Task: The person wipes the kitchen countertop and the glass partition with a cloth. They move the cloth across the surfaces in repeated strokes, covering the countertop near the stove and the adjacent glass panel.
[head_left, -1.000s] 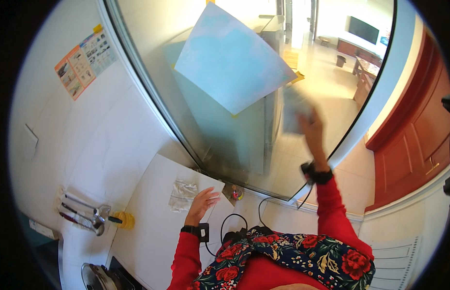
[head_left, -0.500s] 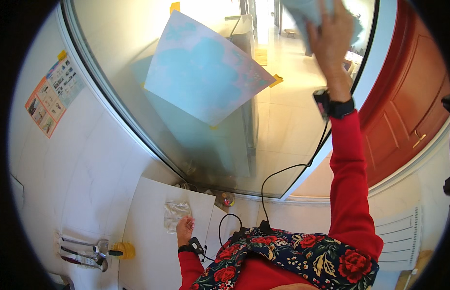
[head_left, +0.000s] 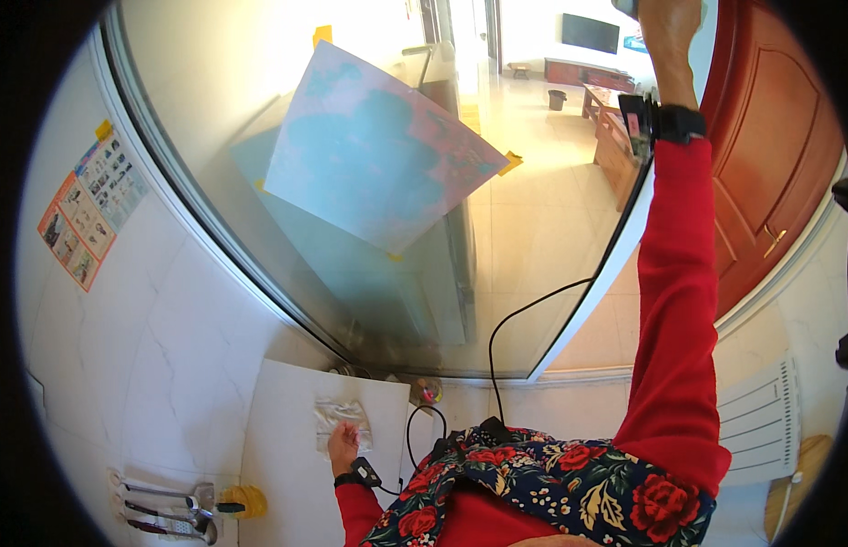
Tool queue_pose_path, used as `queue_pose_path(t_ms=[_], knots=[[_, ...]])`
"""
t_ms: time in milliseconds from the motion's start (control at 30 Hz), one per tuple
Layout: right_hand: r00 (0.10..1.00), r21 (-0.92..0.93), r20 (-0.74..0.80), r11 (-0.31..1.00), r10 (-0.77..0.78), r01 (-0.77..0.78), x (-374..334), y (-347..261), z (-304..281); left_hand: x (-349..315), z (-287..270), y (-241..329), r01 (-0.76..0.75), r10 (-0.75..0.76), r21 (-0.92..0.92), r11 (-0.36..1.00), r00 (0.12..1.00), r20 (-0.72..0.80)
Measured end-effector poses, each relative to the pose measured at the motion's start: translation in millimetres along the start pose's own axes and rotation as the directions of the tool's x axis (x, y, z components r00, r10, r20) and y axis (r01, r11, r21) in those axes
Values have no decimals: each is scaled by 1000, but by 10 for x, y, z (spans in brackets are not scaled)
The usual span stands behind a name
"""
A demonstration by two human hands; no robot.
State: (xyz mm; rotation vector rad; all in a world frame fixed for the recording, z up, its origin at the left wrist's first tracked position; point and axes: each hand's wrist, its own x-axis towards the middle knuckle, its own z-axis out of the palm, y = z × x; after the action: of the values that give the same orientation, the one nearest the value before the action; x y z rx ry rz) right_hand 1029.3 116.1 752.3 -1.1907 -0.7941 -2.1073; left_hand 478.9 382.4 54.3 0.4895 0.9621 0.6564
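Observation:
My right arm reaches up across the glass panel (head_left: 533,264), and my right hand (head_left: 670,25) is at the top edge of the view, partly cut off. A bit of grey-blue cloth (head_left: 627,7) shows beside its fingers, gripped in the hand. A pink and pale blue square sheet (head_left: 369,150) is fixed at its corners to the glass with yellow tape. Low on the left, my left hand (head_left: 344,442) hangs with loosely bent fingers over the white counter (head_left: 287,438). It is nearest a crumpled, pale, shiny packet or cloth (head_left: 337,415), and appears to hold nothing.
A black cable (head_left: 506,328) runs from my right wrist to my waist. Kitchen utensils (head_left: 169,510) hang on the left wall beside a yellow bottle (head_left: 246,500). To the right are a red-brown door (head_left: 770,164) and a white radiator (head_left: 759,424). Furniture (head_left: 615,150) shows through the glass.
My right hand and the cloth have moved up and right, mostly out of view. The view has shifted slightly, and my left hand sits a little lower over the counter.

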Motion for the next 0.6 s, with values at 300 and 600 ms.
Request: queue_pose_path(t_ms=[300, 600], knots=[[866, 408, 204, 844, -456, 348, -840, -1834, 414, 594, -277, -117, -92, 88, 54, 994, 993, 74], [986, 17, -75, 989, -147, 148, 216, -963, 995, 493, -461, -303, 60, -60, -8, 998, 990, -129]])
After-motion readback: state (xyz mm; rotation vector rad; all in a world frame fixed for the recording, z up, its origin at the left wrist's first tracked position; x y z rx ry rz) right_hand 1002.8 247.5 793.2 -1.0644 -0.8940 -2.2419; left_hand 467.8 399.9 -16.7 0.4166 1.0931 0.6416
